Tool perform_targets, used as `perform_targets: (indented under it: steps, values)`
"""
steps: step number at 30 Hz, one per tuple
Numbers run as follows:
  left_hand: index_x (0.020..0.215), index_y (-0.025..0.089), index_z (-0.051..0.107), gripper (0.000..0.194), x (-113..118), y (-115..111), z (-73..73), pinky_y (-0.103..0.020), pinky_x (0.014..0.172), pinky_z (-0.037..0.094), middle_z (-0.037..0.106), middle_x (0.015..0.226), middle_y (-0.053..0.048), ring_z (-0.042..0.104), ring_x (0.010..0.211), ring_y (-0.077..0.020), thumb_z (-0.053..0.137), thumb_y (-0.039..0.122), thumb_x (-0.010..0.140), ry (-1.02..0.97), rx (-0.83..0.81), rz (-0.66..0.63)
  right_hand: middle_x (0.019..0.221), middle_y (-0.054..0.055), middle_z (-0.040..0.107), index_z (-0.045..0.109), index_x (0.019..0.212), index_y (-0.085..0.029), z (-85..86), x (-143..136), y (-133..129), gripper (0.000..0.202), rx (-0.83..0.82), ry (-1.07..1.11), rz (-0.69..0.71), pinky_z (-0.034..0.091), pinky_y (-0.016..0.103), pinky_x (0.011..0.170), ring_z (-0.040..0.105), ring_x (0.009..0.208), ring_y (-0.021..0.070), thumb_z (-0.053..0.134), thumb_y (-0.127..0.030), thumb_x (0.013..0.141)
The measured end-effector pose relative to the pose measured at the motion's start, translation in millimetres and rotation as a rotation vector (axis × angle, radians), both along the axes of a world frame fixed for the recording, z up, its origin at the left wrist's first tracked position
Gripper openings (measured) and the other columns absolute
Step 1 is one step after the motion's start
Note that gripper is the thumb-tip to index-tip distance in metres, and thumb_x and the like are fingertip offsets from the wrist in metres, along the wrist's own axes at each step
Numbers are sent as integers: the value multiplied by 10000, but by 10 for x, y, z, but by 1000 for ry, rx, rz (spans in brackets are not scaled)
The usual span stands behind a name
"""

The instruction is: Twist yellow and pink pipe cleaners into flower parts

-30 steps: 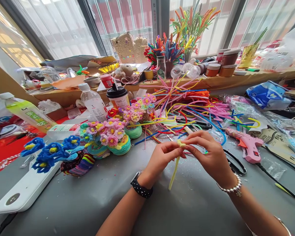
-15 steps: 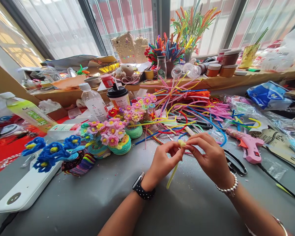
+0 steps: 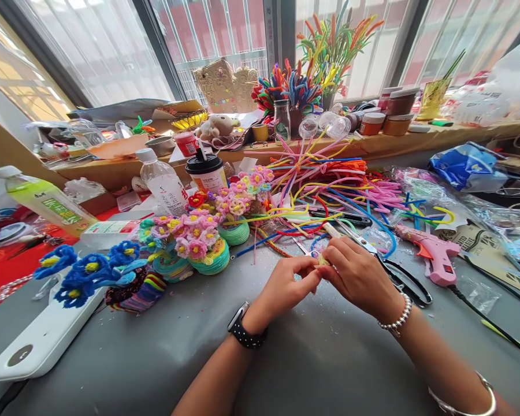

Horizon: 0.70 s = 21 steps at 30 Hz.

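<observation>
My left hand (image 3: 282,290) and my right hand (image 3: 360,278) meet above the grey table, fingertips pinched together. Between them is a small pale yellow bit of pipe cleaner (image 3: 323,262), mostly hidden by the fingers. Just beyond and to the right of my right hand lie scissors (image 3: 405,284) with black handles, their blades partly behind the hand. A pink glue gun (image 3: 442,257) rests farther right. Left of my hands stand pink pipe-cleaner flowers (image 3: 198,234) in a small teal and yellow pot. Blue pipe-cleaner flowers (image 3: 86,271) in a striped pot lean over a white device.
Loose pipe cleaners (image 3: 325,173) pile up behind my hands. A drink cup (image 3: 207,172), a clear bottle (image 3: 161,182) and a green-labelled bottle (image 3: 47,202) stand at the left. The white device (image 3: 30,349) lies front left. Jars (image 3: 397,124) line the windowsill.
The yellow strand that hung below my fingers no longer shows. My right hand has turned further over the piece, and more of the scissors is visible beside it. The view has shifted slightly.
</observation>
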<state>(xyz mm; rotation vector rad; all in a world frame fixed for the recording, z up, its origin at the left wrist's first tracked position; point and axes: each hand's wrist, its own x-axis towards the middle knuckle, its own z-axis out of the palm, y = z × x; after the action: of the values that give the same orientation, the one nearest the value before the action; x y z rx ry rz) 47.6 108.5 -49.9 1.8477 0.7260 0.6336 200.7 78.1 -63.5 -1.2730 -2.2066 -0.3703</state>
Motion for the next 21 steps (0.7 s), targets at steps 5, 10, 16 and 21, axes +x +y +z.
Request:
perform_targets:
  steps: [5, 10, 16, 21]
  values:
    - [534, 152, 504, 284, -6, 6, 6, -208, 581, 364, 543, 565, -7, 471, 557, -105, 412, 271, 775, 16, 60, -10, 639, 40, 496, 432, 650, -190, 0, -22, -8, 234, 68, -35, 14, 357, 272, 572, 430, 612, 157, 326, -205, 858]
    - [580, 153, 568, 316, -9, 0, -21, -219, 589, 366, 594, 598, -26, 491, 569, -117, 375, 267, 803, 26, 144, -5, 617, 36, 502, 440, 632, -192, 7, -46, -10, 261, 101, -25, -3, 353, 263, 555, 440, 593, 149, 322, -205, 864]
    - [765, 197, 627, 234, 4, 3, -111, -248, 651, 365, 624, 708, -37, 520, 670, -152, 408, 273, 799, 37, 298, 93, 628, 42, 510, 444, 618, -194, -18, -39, 2, 272, 106, -26, -39, 350, 268, 557, 440, 600, 151, 317, -181, 859]
    - [780, 223, 645, 225, 12, 10, -176, -255, 617, 335, 590, 672, -45, 492, 653, -165, 429, 283, 791, 57, 405, 164, 617, 36, 488, 451, 630, -188, -54, -51, 18, 258, 87, -24, -65, 342, 266, 559, 427, 601, 155, 335, -196, 860]
